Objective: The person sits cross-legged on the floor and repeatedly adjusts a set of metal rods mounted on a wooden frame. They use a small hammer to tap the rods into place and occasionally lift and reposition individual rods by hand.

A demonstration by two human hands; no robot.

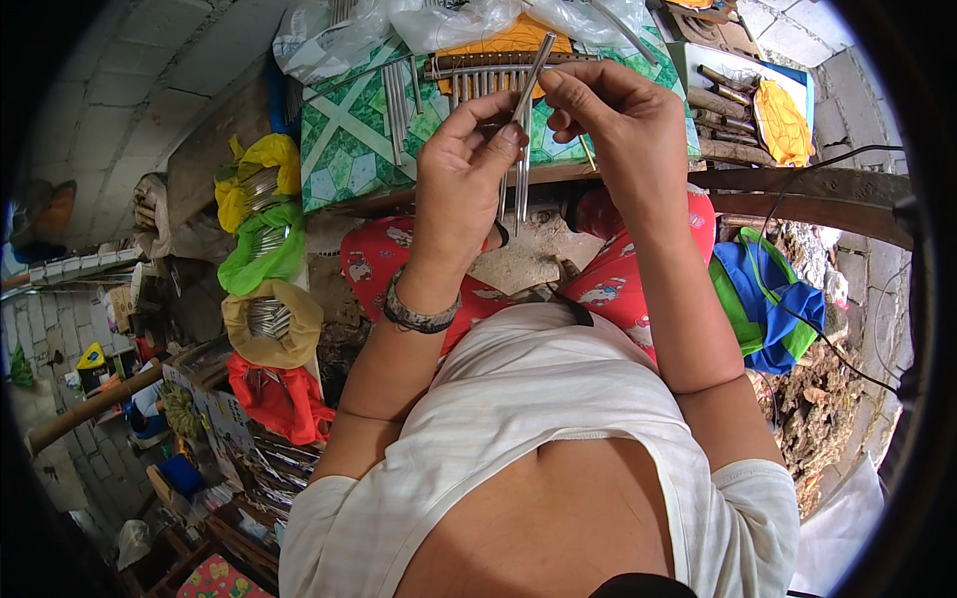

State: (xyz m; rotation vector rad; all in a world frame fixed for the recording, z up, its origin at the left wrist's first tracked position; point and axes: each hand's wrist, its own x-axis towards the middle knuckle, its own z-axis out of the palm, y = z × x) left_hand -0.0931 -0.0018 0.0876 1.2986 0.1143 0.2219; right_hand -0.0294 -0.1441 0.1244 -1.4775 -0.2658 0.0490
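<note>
My left hand (477, 145) is closed round a thin silver metal tube (539, 62), which tilts up and to the right over the table's near edge. Close to the tube's upper part, my right hand (613, 105) has its thumb and forefinger pinched together; what they hold is too small to make out. Just beyond both hands lies a brown wooden bar (469, 62) with a row of metal tubes (485, 84) along it. More slim tubes (522, 184) hang down below my fingers, past the table edge. Several loose tubes (395, 110) rest on the green patterned tabletop (344, 135).
To the left stand yellow (231, 197), green (239, 277), beige (311, 317) and red (274, 404) bags, with metal pieces inside. Clear plastic bags (429, 25) lie at the back. On the right are brown rods (733, 125), an orange bag (785, 125) and a black cable (837, 157).
</note>
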